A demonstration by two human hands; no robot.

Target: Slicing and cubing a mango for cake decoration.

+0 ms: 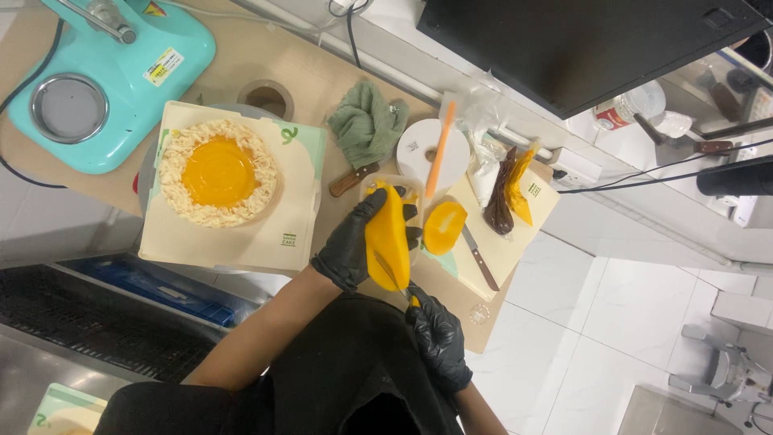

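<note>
Both gloved hands engaged on a mango half.
Left hand [352, 246] wrapped around mango half [386, 238]; right hand [439, 338] clenched on small knife [394, 280], blade touching fruit.

Bright, even overhead light fills the kitchen, leaving only soft, short shadows on the counter [266, 72]. White floor tiles [612, 322] glare slightly. Focus is sharp at centre; wide-angle distortion bends the edges, and corners soften.
</note>
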